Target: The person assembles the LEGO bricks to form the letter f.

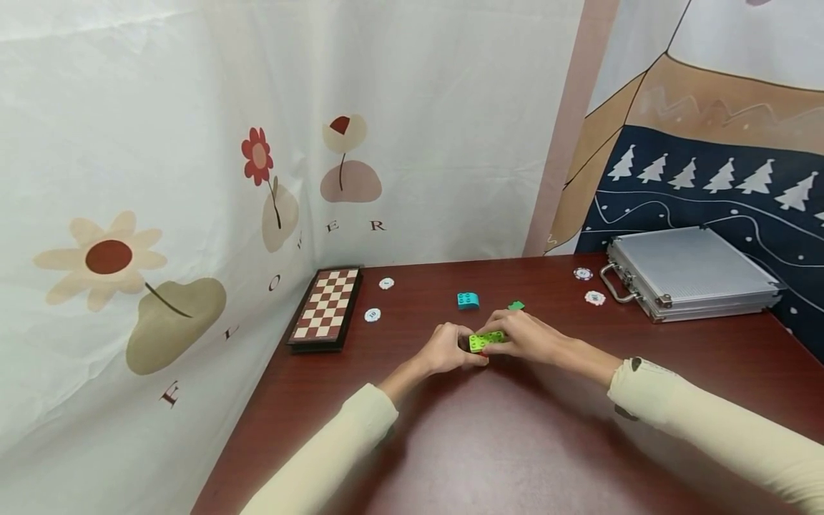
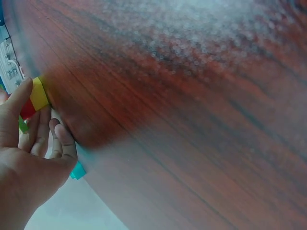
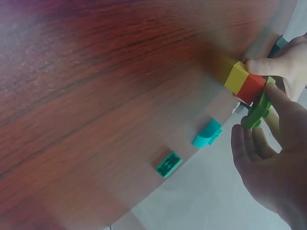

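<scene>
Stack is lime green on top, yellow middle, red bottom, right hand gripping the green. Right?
Lower two are swapped: the right wrist view shows the red brick in the middle, the yellow brick at the bottom. Lime-green brick on top, gripped by the right hand, is correct.

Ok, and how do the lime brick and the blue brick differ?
Colour: the lime brick is yellowish green, the blue brick turquoise. State: the right hand holds the lime brick against the red brick, while the blue brick rests untouched on the table. Shape: the lime brick looks longer and thinner, the blue brick stubbier. Both have studs.
</scene>
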The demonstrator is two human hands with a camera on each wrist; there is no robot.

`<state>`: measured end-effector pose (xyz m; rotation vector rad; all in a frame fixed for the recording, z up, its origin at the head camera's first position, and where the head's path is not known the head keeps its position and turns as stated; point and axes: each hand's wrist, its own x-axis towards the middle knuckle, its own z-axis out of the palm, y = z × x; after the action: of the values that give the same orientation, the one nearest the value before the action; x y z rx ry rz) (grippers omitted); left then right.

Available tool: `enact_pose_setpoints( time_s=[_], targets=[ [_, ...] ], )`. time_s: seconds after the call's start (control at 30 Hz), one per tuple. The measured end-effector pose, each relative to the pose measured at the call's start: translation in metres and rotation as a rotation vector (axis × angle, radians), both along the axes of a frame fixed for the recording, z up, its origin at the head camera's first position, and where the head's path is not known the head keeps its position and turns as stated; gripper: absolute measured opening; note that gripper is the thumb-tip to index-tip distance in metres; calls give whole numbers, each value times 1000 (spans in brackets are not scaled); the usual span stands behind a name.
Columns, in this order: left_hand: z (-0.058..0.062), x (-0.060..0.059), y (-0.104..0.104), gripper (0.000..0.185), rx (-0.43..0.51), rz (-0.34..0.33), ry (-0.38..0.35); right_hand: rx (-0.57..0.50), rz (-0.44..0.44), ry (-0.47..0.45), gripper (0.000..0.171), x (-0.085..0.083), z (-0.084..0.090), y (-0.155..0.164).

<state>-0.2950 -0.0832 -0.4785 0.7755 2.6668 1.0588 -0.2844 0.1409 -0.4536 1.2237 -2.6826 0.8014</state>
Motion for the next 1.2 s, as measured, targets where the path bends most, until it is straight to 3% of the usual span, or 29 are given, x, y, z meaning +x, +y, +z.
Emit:
enact_pose_setpoints(
  time_s=[0.73, 1.2],
  targets=[
    [4, 2, 1, 29, -62, -18, 25, -14, -53, -26, 27, 5, -6, 0],
    [1, 2, 1, 32, -40, -13, 3, -6, 5, -28, 31, 2, -4, 6]
  ],
)
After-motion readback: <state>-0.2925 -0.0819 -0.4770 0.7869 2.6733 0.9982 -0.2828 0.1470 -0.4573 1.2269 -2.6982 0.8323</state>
